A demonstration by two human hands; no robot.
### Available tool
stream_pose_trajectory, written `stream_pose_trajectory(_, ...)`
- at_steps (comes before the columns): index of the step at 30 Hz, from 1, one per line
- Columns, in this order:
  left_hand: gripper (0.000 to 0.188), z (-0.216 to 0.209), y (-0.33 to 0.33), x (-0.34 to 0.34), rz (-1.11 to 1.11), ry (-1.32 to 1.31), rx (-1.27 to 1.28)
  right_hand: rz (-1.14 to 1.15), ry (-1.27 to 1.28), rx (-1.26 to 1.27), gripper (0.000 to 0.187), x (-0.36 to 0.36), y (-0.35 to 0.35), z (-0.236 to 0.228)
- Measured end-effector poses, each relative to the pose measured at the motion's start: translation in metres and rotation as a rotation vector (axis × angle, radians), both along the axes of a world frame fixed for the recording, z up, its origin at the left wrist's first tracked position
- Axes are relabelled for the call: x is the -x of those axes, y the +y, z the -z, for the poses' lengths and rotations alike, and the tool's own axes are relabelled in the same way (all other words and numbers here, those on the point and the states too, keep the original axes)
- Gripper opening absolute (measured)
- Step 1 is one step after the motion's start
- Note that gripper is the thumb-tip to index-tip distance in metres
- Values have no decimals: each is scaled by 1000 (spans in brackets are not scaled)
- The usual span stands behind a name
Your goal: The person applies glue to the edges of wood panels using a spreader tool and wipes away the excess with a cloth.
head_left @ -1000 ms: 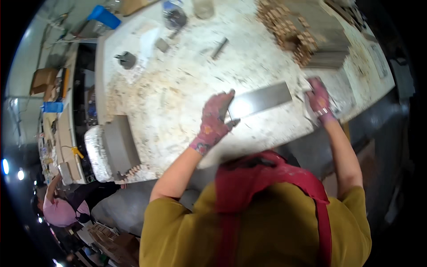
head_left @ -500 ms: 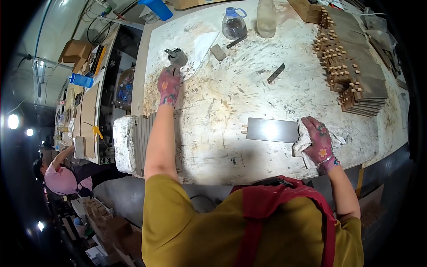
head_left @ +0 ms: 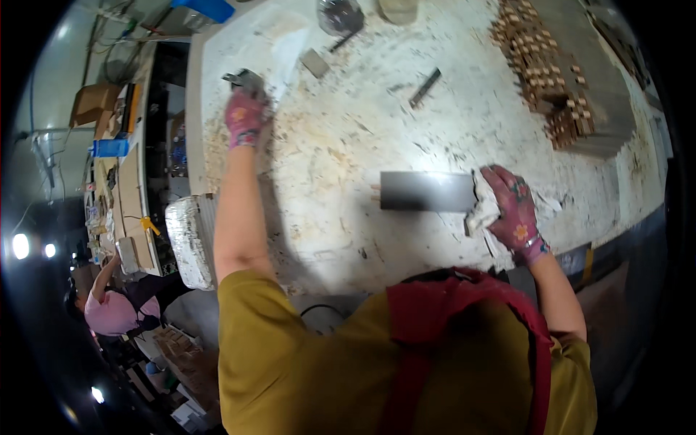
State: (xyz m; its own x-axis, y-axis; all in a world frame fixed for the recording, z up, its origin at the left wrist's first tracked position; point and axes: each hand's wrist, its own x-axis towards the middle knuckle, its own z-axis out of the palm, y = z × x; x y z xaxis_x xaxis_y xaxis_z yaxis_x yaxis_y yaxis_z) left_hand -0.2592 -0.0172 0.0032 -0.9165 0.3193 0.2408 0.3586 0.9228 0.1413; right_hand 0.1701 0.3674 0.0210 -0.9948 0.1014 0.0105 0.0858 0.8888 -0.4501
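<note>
Left hand (head_left: 246,116) in a pink patterned work glove, stretched far up and to the left of the flat grey rectangular metal plate (head_left: 426,191), fingers closed around a small dark metal tool (head_left: 245,78) near the far left edge of the speckled white worktable (head_left: 341,138). Right hand (head_left: 513,210) in a matching glove, clenched on a crumpled white rag (head_left: 481,210) pressed against the plate's right end, the plate lying flat at mid-table just ahead of the red apron straps. Beyond the plate to the upper right, a stack of small brown wooden blocks (head_left: 545,72); straight beyond it, a short dark metal bar (head_left: 425,88); far beyond, a clear plastic bottle (head_left: 339,14).
</note>
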Motion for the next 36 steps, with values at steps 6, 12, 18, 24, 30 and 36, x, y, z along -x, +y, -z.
stream_pose_trajectory(6, 17, -67, 98, -167, 35, -828, -1056, 35, 52, -40, 89, -1, 5, 10)
stream_pose_trajectory(12, 10, -31, 114, -251, -55, -1038, -1232, 57, 16, -32, 95, -4, 1, 9)
stream_pose_trajectory(18, 11, -11, 110, -263, -31, -1064, -1342, 56, 44, -39, 98, -8, 1, 11)
stream_pose_trajectory(24, 9, -14, 117, -273, -70, -1032, -1362, 61, 56, -39, 97, -8, 1, 13)
stream_pose_trajectory(30, 12, 0, 113, -268, -5, -991, -1394, 58, 89, -40, 95, -7, 1, 15)
stream_pose_trajectory(36, 16, -4, 118, -268, -112, -1022, -1325, 56, 43, -44, 95, -7, 2, 12)
